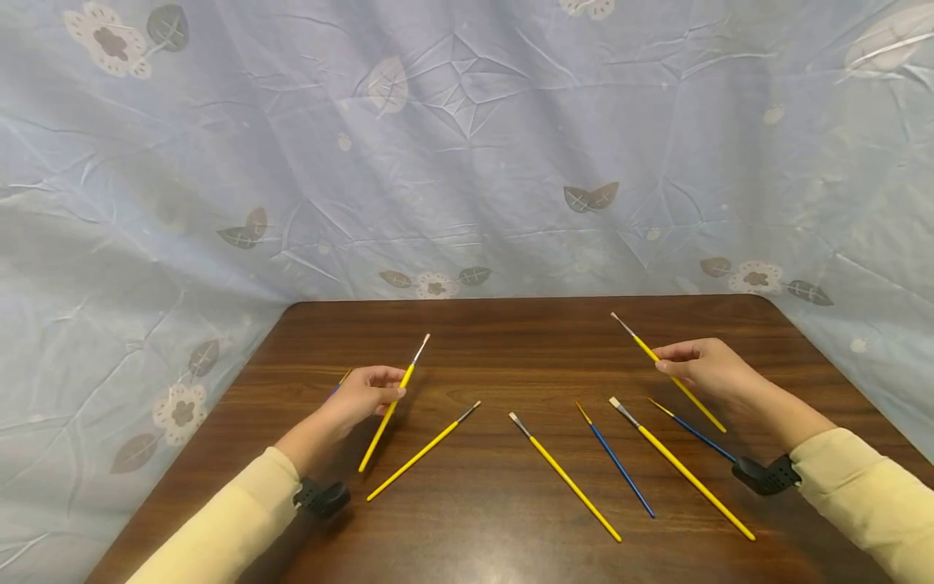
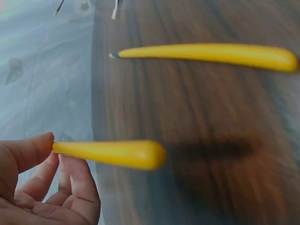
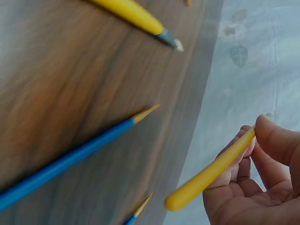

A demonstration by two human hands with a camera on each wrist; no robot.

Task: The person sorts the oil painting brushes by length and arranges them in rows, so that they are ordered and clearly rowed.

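Your left hand pinches a slim yellow-handled paintbrush with a silver ferrule between thumb and fingertips, the gap taken up by the handle alone. Its long axis slants from near left to far right, bristle end directed away from you, butt end directed back toward you. Your right hand pinches a thin yellow-handled paintbrush with a pale tip in like manner; its axis slants from near right to far left. Note the governing relation: the two held axes lean toward each other at their far, bristled ends, with each brush on the inner side of its hand. The remaining brushes lie on the dark brown wood-grain table. Nearest the left-held brush, just to its right, is a short-tipped yellow brush, roughly parallel to it. A blue-handled brush with an amber tip lies beyond your left hand, partly hidden by it. Between the hands and closer to you, locate a flat-tipped yellow brush, a slender blue brush and a broad-tipped yellow brush. Nearest your right hand is a pointed blue brush, below the held handle.
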